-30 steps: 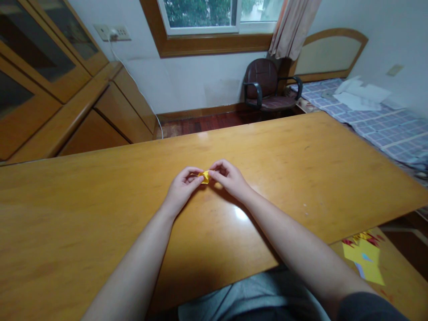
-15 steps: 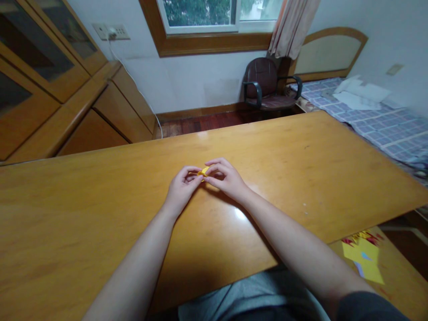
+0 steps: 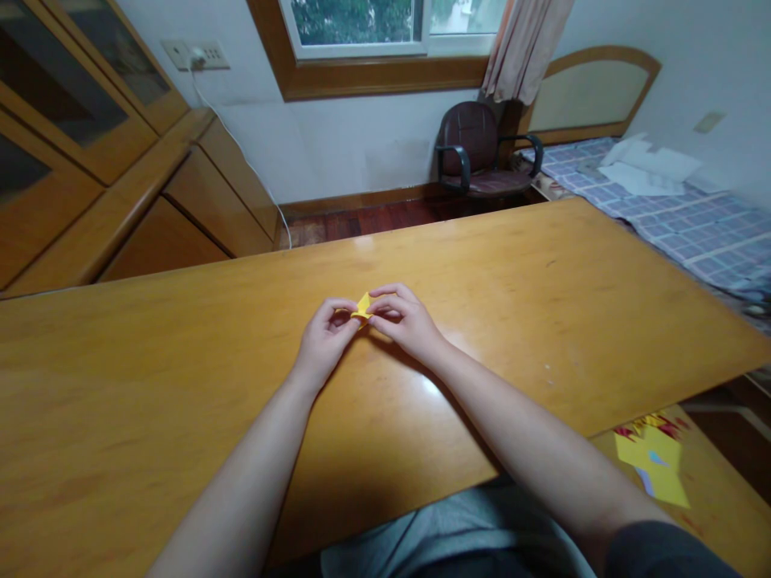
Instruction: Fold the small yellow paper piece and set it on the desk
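Note:
A small folded piece of yellow paper [image 3: 362, 306] is held just above the wooden table [image 3: 181, 361], near its middle. My left hand [image 3: 325, 337] pinches the paper's left side with curled fingers. My right hand [image 3: 405, 321] pinches its right side, thumb and fingertips pressed together. Most of the paper is hidden between the fingertips; only a small pointed corner shows. Both forearms reach in from the bottom of the view.
Yellow paper sheets and coloured scraps [image 3: 654, 466] lie on a lower surface at the bottom right. A dark armchair [image 3: 475, 156] stands by the window wall. Wooden cabinets [image 3: 90, 160] line the left, and a bed with a checked cover [image 3: 687, 217] lies to the right.
Both hands have shifted slightly away from me and the fingers have reworked the paper; a pointed corner now sticks up between them.

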Motion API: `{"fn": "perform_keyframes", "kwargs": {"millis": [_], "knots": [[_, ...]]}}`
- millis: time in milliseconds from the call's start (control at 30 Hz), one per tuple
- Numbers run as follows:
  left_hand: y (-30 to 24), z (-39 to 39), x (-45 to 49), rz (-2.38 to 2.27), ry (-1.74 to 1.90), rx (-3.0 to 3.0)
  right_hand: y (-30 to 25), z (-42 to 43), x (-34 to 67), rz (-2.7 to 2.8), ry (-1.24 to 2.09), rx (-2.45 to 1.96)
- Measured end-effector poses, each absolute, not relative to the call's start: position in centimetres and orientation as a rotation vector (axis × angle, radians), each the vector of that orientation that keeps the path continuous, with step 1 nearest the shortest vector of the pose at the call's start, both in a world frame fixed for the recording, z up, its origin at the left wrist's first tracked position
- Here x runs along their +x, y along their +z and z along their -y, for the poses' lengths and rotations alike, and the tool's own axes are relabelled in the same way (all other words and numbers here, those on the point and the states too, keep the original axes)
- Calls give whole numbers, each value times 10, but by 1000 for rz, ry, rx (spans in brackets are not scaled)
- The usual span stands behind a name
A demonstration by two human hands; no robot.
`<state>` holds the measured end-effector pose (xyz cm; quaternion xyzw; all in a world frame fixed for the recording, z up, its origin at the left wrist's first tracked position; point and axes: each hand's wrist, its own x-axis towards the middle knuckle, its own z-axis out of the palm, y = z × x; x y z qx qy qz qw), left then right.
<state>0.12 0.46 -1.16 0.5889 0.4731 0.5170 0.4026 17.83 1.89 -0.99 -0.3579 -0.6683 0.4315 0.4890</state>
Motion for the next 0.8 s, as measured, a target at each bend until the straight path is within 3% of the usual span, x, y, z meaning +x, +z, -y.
{"fn": "perform_keyframes", "kwargs": {"millis": [800], "knots": [[-11,-2,-1,-1245,1254,1677,-6,-22,181,1664,991,-875]]}}
